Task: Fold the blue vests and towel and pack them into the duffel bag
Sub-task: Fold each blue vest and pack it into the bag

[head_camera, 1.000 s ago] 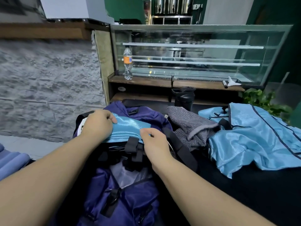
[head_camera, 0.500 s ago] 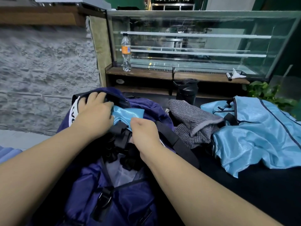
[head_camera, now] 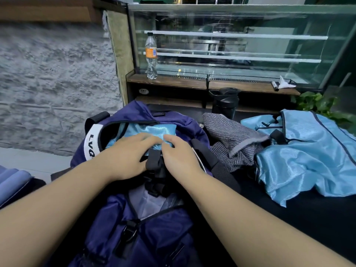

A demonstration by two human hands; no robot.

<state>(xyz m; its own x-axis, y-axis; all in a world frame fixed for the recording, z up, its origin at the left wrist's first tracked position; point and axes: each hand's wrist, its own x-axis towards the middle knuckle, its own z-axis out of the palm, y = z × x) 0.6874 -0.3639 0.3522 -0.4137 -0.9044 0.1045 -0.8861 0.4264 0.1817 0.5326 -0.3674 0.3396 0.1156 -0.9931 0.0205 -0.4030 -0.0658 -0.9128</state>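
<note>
Folded satin blue vest (head_camera: 148,131) in navy nylon duffel bag (head_camera: 154,236), ribbed grey towel (head_camera: 231,135) beside

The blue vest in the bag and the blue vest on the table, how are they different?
The vest in the duffel bag is folded into a small, neat bundle; the vest on the table lies spread out and crumpled. Both hands, left and right, press on the bagged vest, while nothing touches the table vest. The table vest shows dark trim lines; the bagged one shows none. Both are the same shiny light blue.

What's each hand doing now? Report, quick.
Left hand: open, fingers flat, pressing the folded blue vest into the duffel bag.
Right hand: open, pressing the same vest.
</note>
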